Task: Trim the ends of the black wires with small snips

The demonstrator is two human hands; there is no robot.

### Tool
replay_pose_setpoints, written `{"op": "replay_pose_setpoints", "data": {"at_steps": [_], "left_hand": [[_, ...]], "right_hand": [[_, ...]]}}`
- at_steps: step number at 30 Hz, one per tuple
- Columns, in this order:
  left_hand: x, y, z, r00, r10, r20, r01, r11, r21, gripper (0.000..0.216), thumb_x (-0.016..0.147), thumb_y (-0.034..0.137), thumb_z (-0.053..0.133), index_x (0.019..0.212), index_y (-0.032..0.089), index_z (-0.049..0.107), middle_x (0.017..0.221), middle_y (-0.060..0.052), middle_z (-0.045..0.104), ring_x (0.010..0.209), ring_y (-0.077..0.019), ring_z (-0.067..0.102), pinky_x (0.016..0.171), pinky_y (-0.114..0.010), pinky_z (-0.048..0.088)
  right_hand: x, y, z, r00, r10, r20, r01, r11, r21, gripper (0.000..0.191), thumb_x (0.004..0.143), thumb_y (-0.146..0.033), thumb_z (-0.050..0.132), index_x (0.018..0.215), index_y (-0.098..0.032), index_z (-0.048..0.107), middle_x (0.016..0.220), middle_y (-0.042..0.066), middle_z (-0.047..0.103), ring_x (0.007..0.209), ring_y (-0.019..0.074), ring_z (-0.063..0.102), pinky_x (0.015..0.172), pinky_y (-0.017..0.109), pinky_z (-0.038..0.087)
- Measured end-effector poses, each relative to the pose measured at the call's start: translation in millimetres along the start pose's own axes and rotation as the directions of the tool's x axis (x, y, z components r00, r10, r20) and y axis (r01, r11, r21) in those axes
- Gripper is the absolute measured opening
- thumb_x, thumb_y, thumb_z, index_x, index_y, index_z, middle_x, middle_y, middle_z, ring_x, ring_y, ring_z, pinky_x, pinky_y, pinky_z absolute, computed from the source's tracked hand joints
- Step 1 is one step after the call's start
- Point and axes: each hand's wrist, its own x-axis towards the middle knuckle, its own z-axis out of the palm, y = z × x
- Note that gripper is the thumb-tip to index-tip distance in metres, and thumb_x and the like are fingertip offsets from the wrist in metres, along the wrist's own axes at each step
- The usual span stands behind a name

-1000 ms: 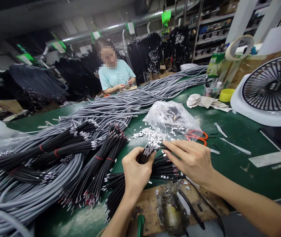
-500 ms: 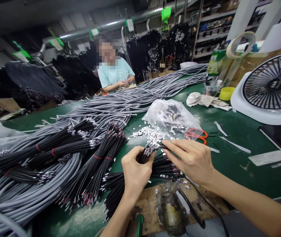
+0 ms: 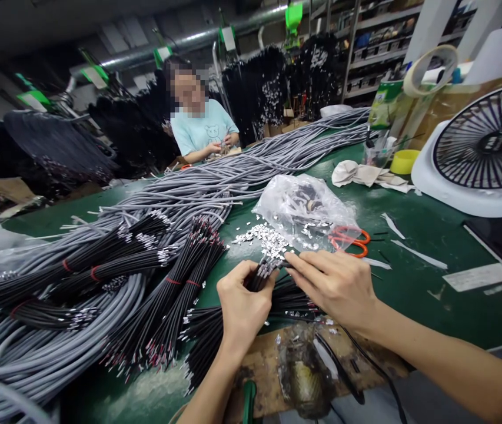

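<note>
My left hand [image 3: 242, 306] is closed round a bundle of short black wires [image 3: 265, 272], whose metal-tipped ends stick up past my thumb. My right hand [image 3: 332, 284] reaches in from the right, its fingertips pinched at those wire tips. Just beyond lies a small heap of loose silver terminals [image 3: 267, 238] on the green table [image 3: 414, 277]. More black wires [image 3: 209, 338] lie under both hands.
Tied black wire bundles [image 3: 175, 282] and long grey cables [image 3: 215, 188] cover the left. A clear plastic bag [image 3: 306, 211], orange scissors [image 3: 351, 241], a white fan [image 3: 489, 153] and a rag [image 3: 365, 175] lie right. A person in a light blue shirt [image 3: 204, 132] works across the table.
Both hands have kept their hold on the wire bundle with only slight finger movement. The view has shifted a little, so everything sits slightly lower and left.
</note>
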Motion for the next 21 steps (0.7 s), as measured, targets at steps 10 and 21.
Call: {"op": "replay_pose_setpoints", "data": {"at_steps": [10, 21], "left_hand": [[1, 0, -1, 0.997, 0.003, 0.072, -0.002, 1.0, -0.026, 0.024, 0.069, 0.032, 0.065, 0.055, 0.015, 0.055, 0.047, 0.004, 0.043, 0.046, -0.0089, 0.036, 0.044, -0.021, 0.028], [1, -2, -4, 0.997, 0.009, 0.072, -0.007, 1.0, -0.028, 0.024, 0.069, 0.033, 0.064, 0.057, 0.014, 0.055, 0.051, 0.004, 0.042, 0.05, -0.0097, 0.036, 0.047, -0.022, 0.028]], "right_hand": [[6, 6, -1, 0.971, 0.222, 0.087, -0.238, 0.917, 0.319, 0.024, 0.082, -0.032, 0.056, 0.101, -0.019, 0.064, 0.083, 0.001, 0.065, 0.07, 0.0134, 0.059, 0.061, 0.024, 0.04], [9, 8, -11, 0.953, 0.283, 0.111, -0.304, 0.891, 0.336, 0.034, 0.079, -0.037, 0.058, 0.109, -0.021, 0.06, 0.089, 0.002, 0.064, 0.076, 0.0159, 0.06, 0.064, 0.026, 0.042]]}}
